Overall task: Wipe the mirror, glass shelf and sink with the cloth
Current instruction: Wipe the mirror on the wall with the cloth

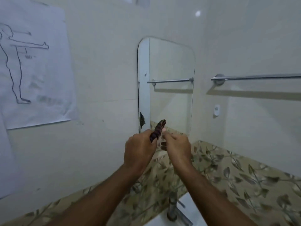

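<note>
Dark striped cloth (pixel 157 130) bunched before wall mirror (pixel 171 82).

The wall poster (pixel 35 66) bears lettering beside a drawn figure, too blurred to read

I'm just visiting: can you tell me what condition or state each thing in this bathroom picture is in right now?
cloth: bunched into a narrow strip, held up before the mirror.
left hand: grips the cloth.
right hand: fingers curled at the cloth's other side.
mirror: on the wall, chipped at its lower left edge.
faucet: no water visible.
towel bar: bare.
poster: stuck to the wall, creased.
</note>
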A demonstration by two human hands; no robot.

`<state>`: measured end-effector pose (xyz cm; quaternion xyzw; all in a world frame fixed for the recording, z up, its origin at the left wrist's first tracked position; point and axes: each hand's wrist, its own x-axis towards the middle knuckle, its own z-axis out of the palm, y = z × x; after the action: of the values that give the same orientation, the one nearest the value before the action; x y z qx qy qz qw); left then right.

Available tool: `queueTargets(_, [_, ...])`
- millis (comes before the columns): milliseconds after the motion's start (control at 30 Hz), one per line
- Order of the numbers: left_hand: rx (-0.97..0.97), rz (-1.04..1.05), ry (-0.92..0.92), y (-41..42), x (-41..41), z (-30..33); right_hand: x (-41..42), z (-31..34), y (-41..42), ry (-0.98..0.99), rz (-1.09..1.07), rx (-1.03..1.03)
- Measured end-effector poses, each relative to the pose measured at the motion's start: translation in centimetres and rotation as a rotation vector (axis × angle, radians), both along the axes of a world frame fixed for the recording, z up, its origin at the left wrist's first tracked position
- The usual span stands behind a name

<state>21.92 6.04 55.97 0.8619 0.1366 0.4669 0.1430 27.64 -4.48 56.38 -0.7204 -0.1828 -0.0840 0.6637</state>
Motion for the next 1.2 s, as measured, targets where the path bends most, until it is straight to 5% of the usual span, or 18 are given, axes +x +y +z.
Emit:
queueTargets(133, [0.338,-0.031,-0.037,-0.7,0.6,2.4,-0.1,2.9,1.7,0.221,0.218,0.168])
queueTargets(267, [0.199,-0.226,-0.054,-1.3,1.7,4.1,1.2,4.4,2.5,0.277,0.456,0.592])
queueTargets(400, [0.085,-0.534,0.098,-0.3,2.4,6.0,4.4,6.4,2.5,0.144,0.350,0.741])
queueTargets(600, [0.284,-0.223,-0.173,2.7,5.4,12.3,8.8,10.1,6.2,0.013,-0.018,0.638])
queueTargets(700, [0.425,-0.019,-0.196,5.1,6.7,15.8,10.6,11.8,8.4,-0.287,-0.189,0.492])
queueTargets(933, [0.564,0.087,-0.296,7.7,9.1,20.9,12.3,13.5,14.6,-0.891,-0.218,0.115])
queueTargets(1200, [0.489,0.081,-0.532,9.6,11.2,21.9,16.3,19.1,13.2,-1.387,-0.157,-0.043])
